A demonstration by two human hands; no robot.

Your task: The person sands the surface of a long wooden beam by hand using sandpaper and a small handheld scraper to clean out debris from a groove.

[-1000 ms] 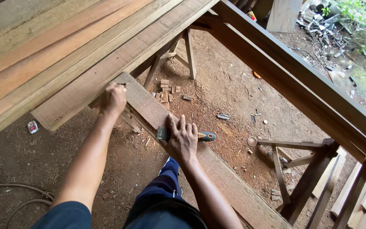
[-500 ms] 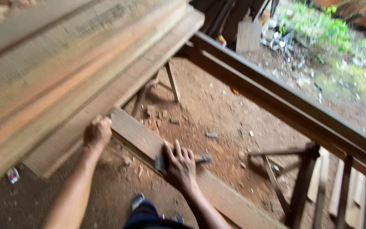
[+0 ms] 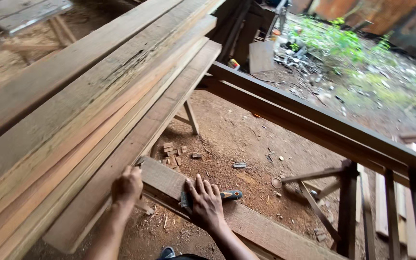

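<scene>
dirt floor (image 3: 246, 139) – sawdust, small wood offcuts (image 3: 174, 155), wooden trestles (image 3: 335, 202) carrying long planks (image 3: 97, 110)

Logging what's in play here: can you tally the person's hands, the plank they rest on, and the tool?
Hands: 2, left hand and right hand
Plank under both hands: 1
Tool with blue and orange handle under the right hand: 1
Total: 4

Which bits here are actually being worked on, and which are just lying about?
In use: plank under the right hand; tool under that palm; board gripped by the left hand.
Lying about: wood offcuts; sawhorse; scrap heap.
</scene>
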